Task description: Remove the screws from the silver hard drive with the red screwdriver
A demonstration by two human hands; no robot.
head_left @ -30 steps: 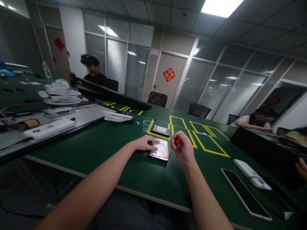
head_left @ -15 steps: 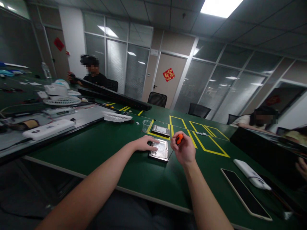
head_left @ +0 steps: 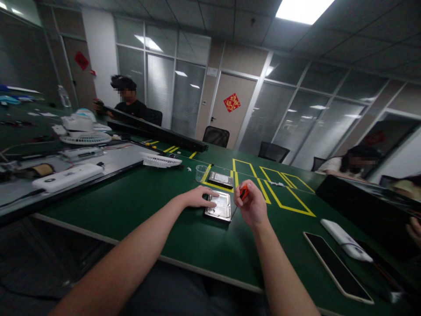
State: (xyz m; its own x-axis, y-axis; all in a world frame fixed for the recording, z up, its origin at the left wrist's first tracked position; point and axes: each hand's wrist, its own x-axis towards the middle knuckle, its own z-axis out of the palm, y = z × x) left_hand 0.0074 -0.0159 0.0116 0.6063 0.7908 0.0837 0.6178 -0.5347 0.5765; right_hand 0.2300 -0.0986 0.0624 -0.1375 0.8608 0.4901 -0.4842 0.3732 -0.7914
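A silver hard drive (head_left: 222, 207) lies flat on the green table (head_left: 184, 237) in front of me. My left hand (head_left: 198, 197) rests on its upper left part, fingers spread over the metal cover. In my right hand (head_left: 252, 202) is a screwdriver (head_left: 244, 192) with an orange and black handle, the fingers closed round it. Its thin shaft slants down to the drive's lower right corner. Just behind lies a second hard drive (head_left: 220, 179), label up, within yellow tape, beside a clear plastic cup (head_left: 201, 173).
White fan parts (head_left: 162, 161) and a large panel (head_left: 121, 159) lie at the left. A phone (head_left: 338, 267) and a white power strip (head_left: 345, 239) are at the right, near a black case (head_left: 355, 210). People sit at the far left and right.
The orange handle has turned slightly in my right hand. My left hand and the drive have stayed in place.
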